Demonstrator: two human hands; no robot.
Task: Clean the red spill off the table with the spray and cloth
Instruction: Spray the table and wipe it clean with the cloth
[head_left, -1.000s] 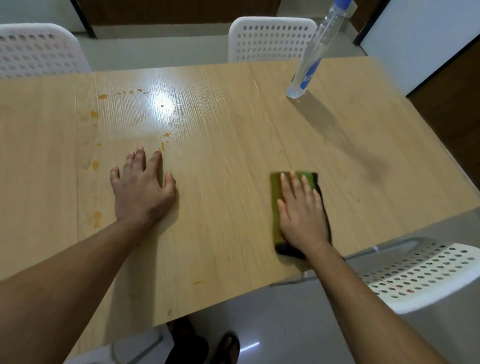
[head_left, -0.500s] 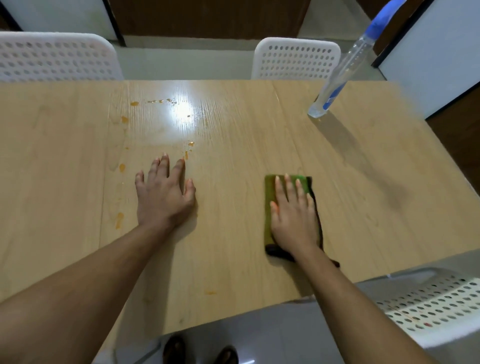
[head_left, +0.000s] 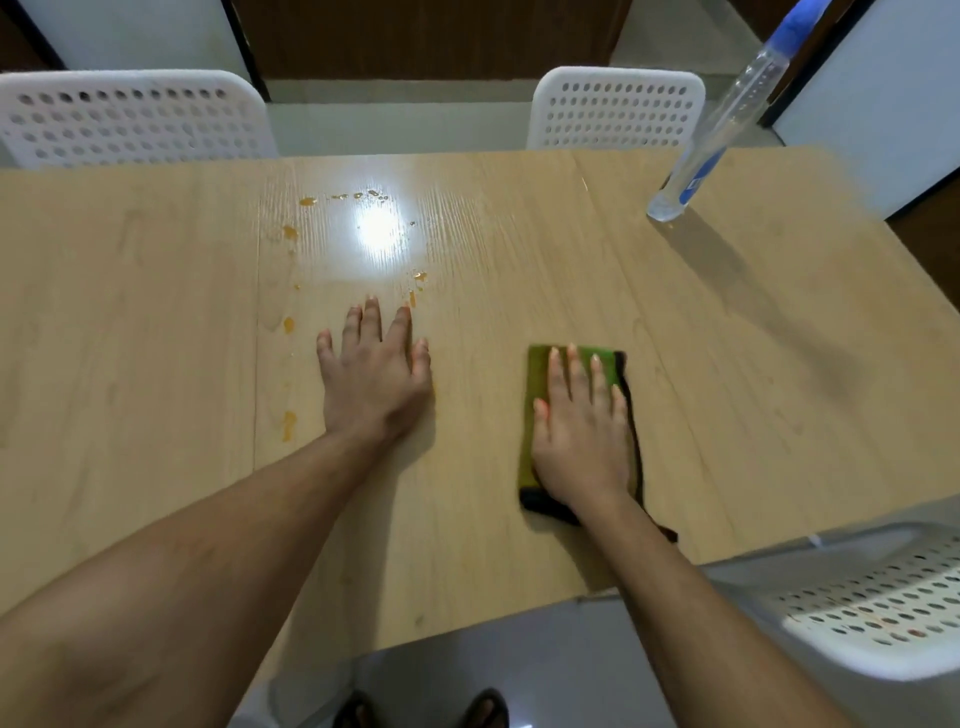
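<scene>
Several orange-red spill marks are lying scattered over the left-centre of the wooden table, running in a loose ring around a bright patch of glare: a row of small drops at the far side, more down the left, two just beyond the left fingertips. None is looking wiped yet; cleaning, I judge, is only about to begin.

Cloth, green with a dark edge, is lying folded flat on the near right part of the table, well apart from the marks. Right hand is pressing down on it with straight fingers set close together, palm covering most of it, probably pinning it ready to slide leftward.

Left hand is resting palm-down on bare wood, fingers straight and slightly spread, holding nothing; likely bracing the body while leaning over.

Spray bottle, clear with a blue top, is standing untouched at the far right, near the edge and far from both hands. Reaching it probably means freeing one hand first.

White perforated chairs are sitting around the table.
</scene>
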